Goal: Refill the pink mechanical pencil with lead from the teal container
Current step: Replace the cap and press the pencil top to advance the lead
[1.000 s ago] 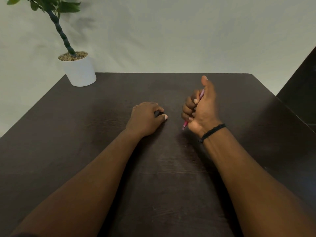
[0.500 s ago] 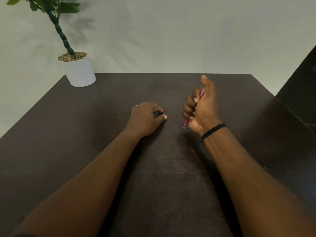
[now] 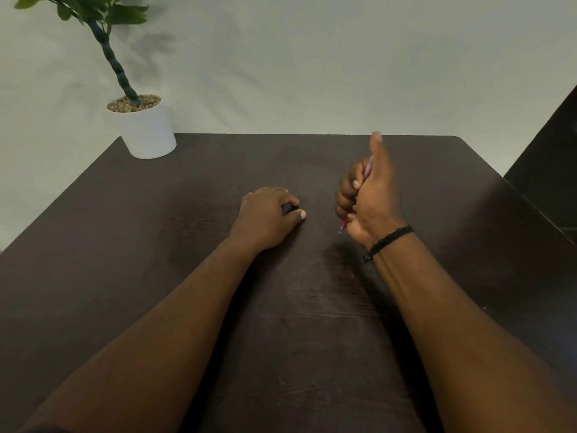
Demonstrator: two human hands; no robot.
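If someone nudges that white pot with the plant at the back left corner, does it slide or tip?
Probably slides at first: the white pot is squat, with a wide base flat on the table. The gravel filling it suggests weight low down, so likely heavy for its size. A high push on the tall, leaning stem could tip it; it sits near the table's edge.

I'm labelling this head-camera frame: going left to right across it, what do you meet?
Potted plant → left hand resting on the table → right hand gripping the pink mechanical pencil → black bracelet.

Two hands [image 3: 268, 218], one pink pencil [image 3: 367, 170], one potted plant [image 3: 145, 129].
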